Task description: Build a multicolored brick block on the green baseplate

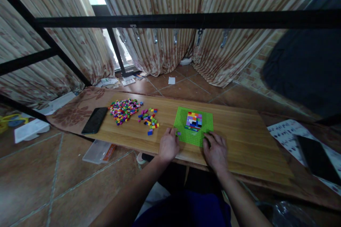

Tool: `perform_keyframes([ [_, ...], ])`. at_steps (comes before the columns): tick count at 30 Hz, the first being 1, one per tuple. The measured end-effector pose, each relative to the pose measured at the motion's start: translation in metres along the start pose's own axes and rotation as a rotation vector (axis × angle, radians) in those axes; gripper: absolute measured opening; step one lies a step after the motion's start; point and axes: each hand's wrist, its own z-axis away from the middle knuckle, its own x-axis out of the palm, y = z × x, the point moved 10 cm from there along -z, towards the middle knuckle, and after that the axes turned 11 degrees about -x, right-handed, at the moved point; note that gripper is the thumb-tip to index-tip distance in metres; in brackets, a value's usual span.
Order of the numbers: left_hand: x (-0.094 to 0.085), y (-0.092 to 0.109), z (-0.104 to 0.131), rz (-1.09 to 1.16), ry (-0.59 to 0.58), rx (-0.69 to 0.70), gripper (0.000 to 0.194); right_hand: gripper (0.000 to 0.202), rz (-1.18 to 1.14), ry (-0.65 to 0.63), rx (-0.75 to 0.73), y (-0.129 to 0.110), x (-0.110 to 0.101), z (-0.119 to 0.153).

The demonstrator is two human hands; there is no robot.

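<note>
A green studded baseplate (182, 117) lies on the wooden board, with a multicoloured block of stacked bricks (194, 120) near its middle. My left hand (169, 144) is at the plate's left front edge, its fingers closed together beside a small purple brick (179, 133) that looks pinched at the fingertips. At the right front corner, my right hand (216, 149) rests with bent fingers apart on the plate's edge, holding nothing visible. To the left of the plate lie loose bricks (151, 122) in a scattered group, with a larger mixed pile (124, 110) beyond them.
A black phone (95, 120) lies at the board's left end. On the right, a dark tablet-like object (318, 158) rests on a printed sheet (282, 129). Black metal bars (170, 20) with hooks cross above the board. A clear plastic box (96, 151) is on the floor.
</note>
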Motion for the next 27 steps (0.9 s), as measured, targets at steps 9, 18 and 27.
perform_keyframes([
  [9, 0.001, 0.010, -0.013, -0.045, -0.039, 0.002, 0.017, 0.029, -0.031, -0.010, 0.037, 0.000, 0.000, -0.001],
  [18, -0.020, 0.055, -0.027, 0.406, -0.033, 0.145, 0.019, 0.029, -0.055, 0.000, 0.054, -0.001, -0.001, -0.002],
  [27, -0.008, 0.083, -0.038, 0.155, -0.122, 0.276, 0.022, 0.029, -0.079, -0.003, 0.072, -0.001, -0.002, -0.004],
])
